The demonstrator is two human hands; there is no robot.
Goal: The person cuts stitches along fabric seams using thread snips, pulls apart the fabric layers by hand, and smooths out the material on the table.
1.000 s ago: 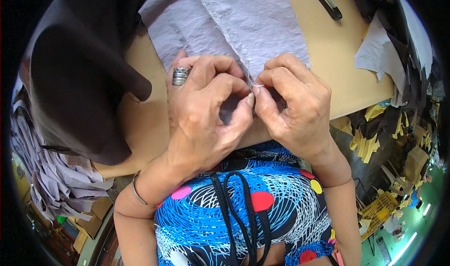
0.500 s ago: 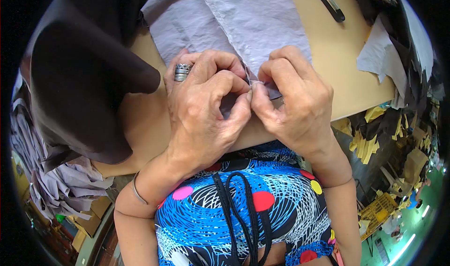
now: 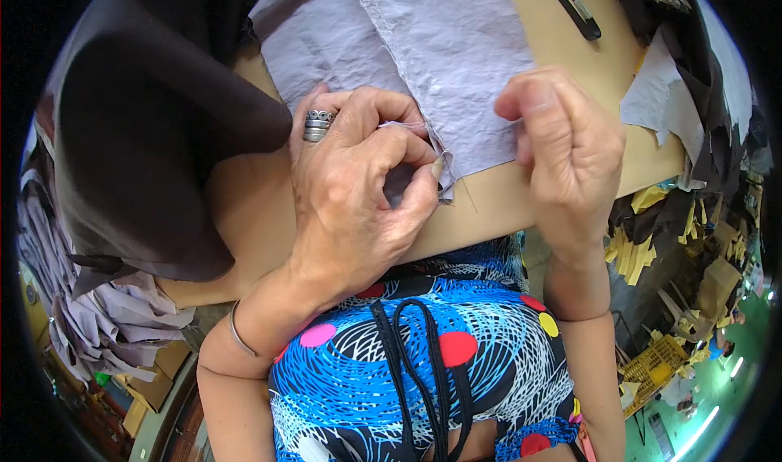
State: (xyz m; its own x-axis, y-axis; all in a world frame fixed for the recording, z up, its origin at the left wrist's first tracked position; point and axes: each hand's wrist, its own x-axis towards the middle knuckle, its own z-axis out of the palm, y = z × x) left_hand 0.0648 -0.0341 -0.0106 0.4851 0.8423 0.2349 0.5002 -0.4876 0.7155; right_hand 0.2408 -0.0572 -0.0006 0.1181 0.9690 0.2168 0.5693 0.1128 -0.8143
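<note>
My left hand, with rings on one finger, pinches the lower end of a seam on a pale grey-lilac cloth. The seam runs up the cloth and has a stitched, frayed edge. Fine loose threads stick out beside the left fingertips, and a thin dark thread hangs below the cloth's edge. Raised to the right of the seam, my right hand is apart from the left, with its fingers curled in. Whatever it may hold is too small or hidden to make out.
Dark brown cloth drapes over the left of the tan table. A black strap-like item lies at the top right. Grey scraps hang at the right edge, and a yellow basket stands below. Grey cloth pieces are piled at left.
My right hand has left the seam end and moved up and to the right. My left hand keeps its pinch in the same place. The dark brown cloth has shifted slightly right.
</note>
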